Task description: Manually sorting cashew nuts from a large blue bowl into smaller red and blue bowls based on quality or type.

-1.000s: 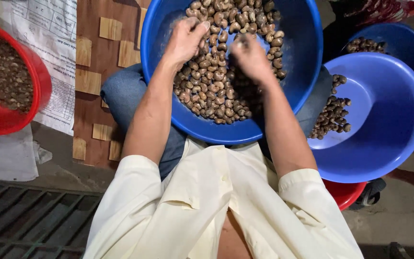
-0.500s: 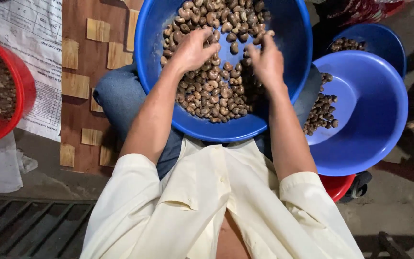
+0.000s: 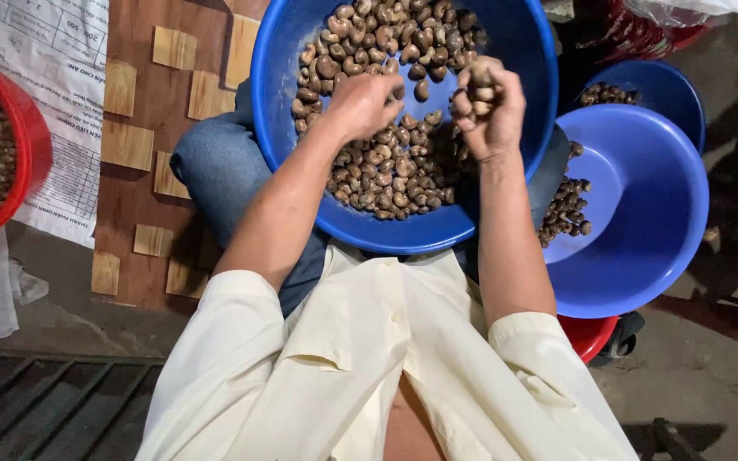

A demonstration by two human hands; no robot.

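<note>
Concrete floor and a brown patterned mat (image 3: 143, 128) lie under a blue basin (image 3: 523, 51) resting on the person's lap. Since half a second ago the right hand (image 3: 489, 107) has risen off the heap and turned palm-up, fingers curled around a few nuts (image 3: 482, 85); the left hand (image 3: 365, 102) stays low, loosely closed on the nuts beneath it. These are brown, kidney-shaped, glossy, heaped across the basin below both hands. Right of the right hand sits a second basin (image 3: 642, 213) with fewer nuts; far left, a red tub (image 3: 10, 154).
</note>
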